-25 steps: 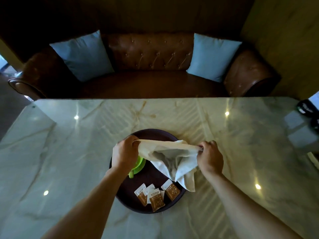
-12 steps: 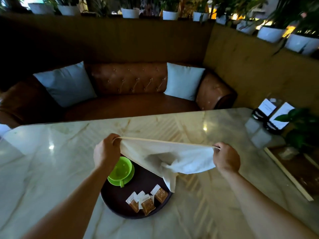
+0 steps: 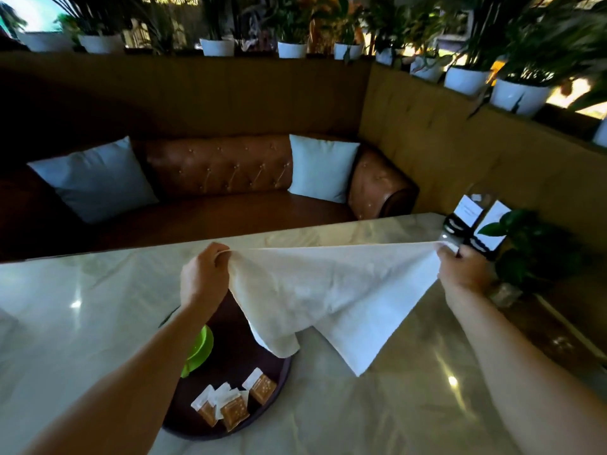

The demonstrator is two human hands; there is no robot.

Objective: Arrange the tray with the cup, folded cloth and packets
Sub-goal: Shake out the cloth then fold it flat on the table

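A round dark tray lies nearest the viewer on the marble table; on it lie three brown-and-white packets in a loose row near its front rim, and behind them a green cup on a matching saucer, partly hidden by the left forearm; above the tray hangs a white cloth, unfolded and raised clear of the table, its top edge stretched taut, two lower corners drooping, one over the tray's far side and one over bare marble to the right; the left hand pinches the cloth's upper left corner with curled fingers; the right hand grips the upper right corner in a closed fist; at the table's far right stand card holders and a leafy plant; beyond the table, a tufted brown leather sofa bearing two pale blue cushions; farthest, a padded wall topped by white plant pots.
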